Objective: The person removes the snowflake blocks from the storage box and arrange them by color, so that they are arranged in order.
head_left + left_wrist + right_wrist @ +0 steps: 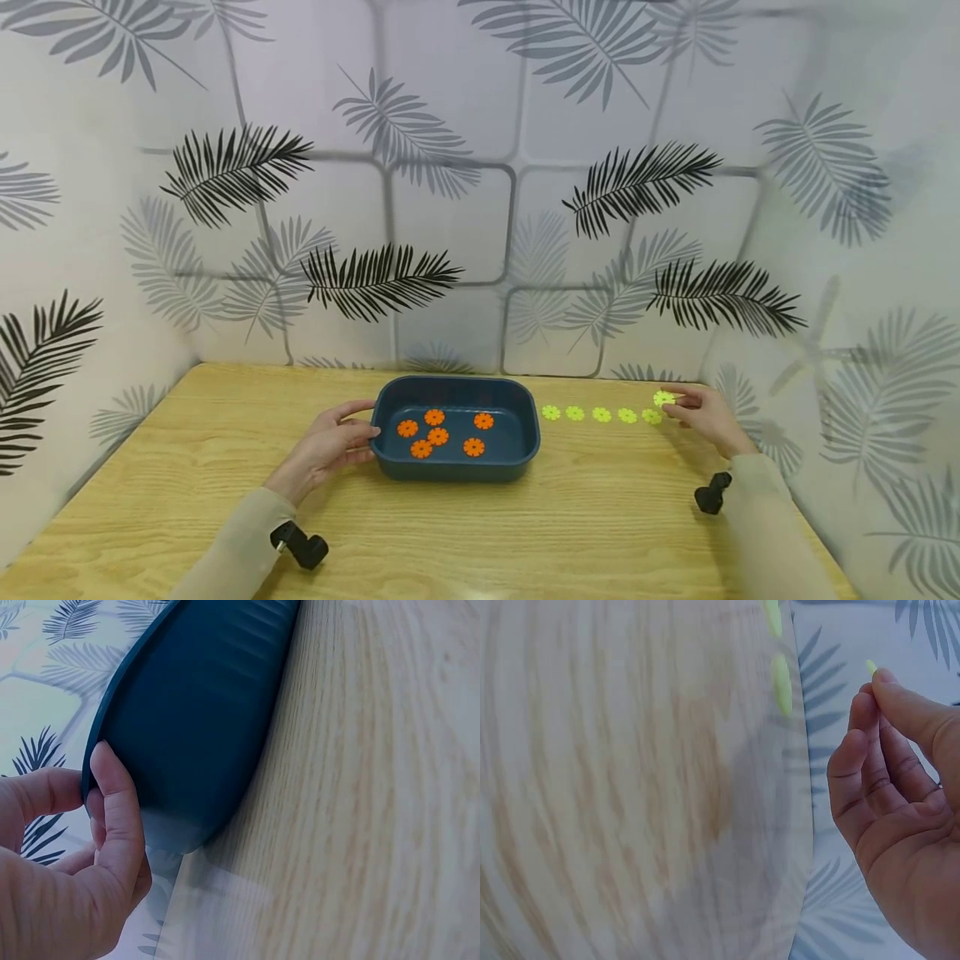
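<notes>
A dark blue rectangular basin point(457, 472) stands on the table; inside lie several orange notched plastic discs point(474, 447). My left hand point(322, 450) pinches the basin's left rim, thumb on one side and fingers on the other, as the left wrist view shows. Over at the right, my right hand point(705, 417) pinches a yellow-green notched disc point(663, 399) between thumb and fingertips. That disc is above the right end of a row of similar yellow-green discs point(602, 414), which runs rightward from the basin. In the right wrist view only the edge of the held disc point(871, 666) shows.
The wooden table point(480, 542) meets a wall point(450, 208) with leaf prints along its back edge, and walls flank it left and right. Each wrist bears a black camera mount, one on the left sleeve point(232, 546) and one on the right sleeve point(765, 517).
</notes>
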### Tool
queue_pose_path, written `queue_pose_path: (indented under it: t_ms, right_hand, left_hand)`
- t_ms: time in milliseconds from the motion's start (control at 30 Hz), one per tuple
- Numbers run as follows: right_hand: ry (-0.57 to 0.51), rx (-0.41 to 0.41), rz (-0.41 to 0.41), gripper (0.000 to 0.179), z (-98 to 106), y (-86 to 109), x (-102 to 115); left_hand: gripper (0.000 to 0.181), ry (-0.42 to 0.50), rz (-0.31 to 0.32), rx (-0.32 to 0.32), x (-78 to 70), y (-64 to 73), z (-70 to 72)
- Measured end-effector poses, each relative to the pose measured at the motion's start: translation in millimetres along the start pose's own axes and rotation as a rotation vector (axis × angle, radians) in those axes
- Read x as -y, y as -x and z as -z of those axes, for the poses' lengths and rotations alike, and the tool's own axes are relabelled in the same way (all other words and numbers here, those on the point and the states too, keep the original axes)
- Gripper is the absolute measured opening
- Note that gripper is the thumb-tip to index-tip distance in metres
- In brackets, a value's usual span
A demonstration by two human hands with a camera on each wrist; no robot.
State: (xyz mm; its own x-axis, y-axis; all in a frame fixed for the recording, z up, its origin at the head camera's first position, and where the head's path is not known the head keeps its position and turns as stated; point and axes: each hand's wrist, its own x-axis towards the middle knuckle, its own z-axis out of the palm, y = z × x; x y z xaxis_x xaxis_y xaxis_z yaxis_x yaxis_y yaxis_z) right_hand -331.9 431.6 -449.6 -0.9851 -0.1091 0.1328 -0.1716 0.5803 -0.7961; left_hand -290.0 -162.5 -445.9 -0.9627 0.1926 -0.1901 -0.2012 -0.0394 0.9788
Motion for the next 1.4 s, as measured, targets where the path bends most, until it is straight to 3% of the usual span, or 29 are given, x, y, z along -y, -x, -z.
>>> queue_pose_path:
  t_ms: [300, 867, 1100, 1400]
  right_hand:
    - [-0.008, 0.019, -0.03, 0.05, 14.9, 4.7, -11.7]
    - [0.192, 0.036, -0.085, 0.045, 9.2, -0.7, -30.4]
    - [0.194, 0.036, -0.107, 0.044, 9.2, -4.6, -26.2]
    - [0.374, 0.071, -0.078, 0.04, 13.6, -6.9, -27.9]
  left_hand:
    - [0.061, 0.004, -0.002, -0.004, -0.9, -0.4, 2.0]
    - [0.059, -0.003, -0.004, -0.021, -1.6, 0.9, 0.5]
    - [0.059, 0.002, -0.005, -0.024, -3.4, 2.6, -0.8]
    - [0.058, 0.01, -0.001, -0.025, 1.8, 1.6, -2.3]
